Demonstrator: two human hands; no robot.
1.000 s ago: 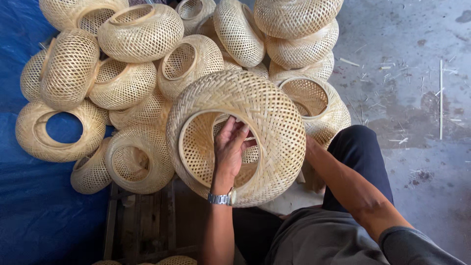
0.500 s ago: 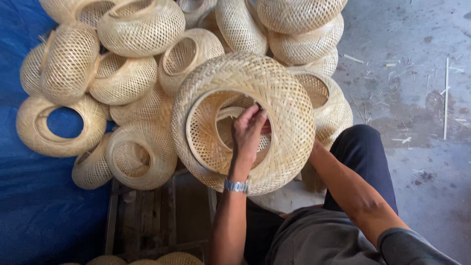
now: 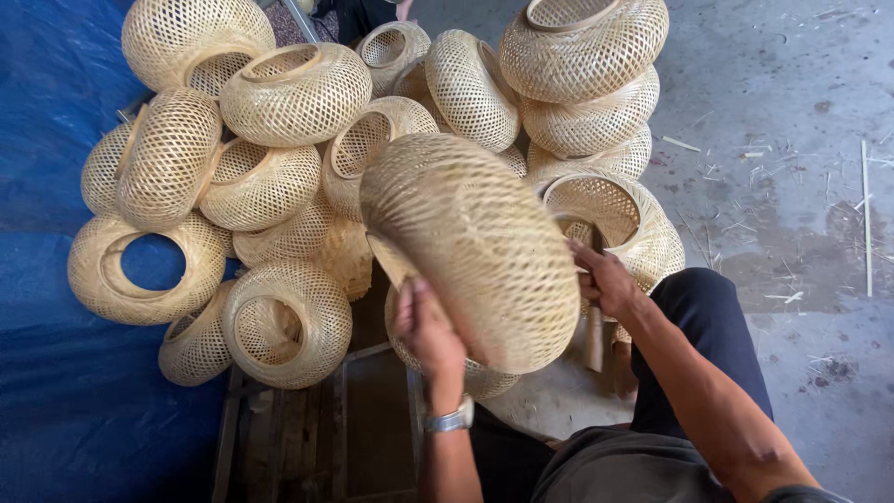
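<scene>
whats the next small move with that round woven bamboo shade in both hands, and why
Probably keep turning the round woven bamboo shade: the left hand grips its lower rim, the right hand steadies its side, and its opening faces away, tilted.

Grey concrete floor, blue tarp, a heap of woven shades.
Grey concrete floor (image 3: 801, 140) carries thin bamboo splinters (image 3: 866, 214); the blue plastic tarp (image 3: 56, 391) at left bears pale round woven bamboo shades (image 3: 140, 270), beside a dark wooden pallet (image 3: 326, 438).

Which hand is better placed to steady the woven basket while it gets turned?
Probably the left hand: it grips the basket at its lower rim, underneath. The right hand only touches its side.
</scene>
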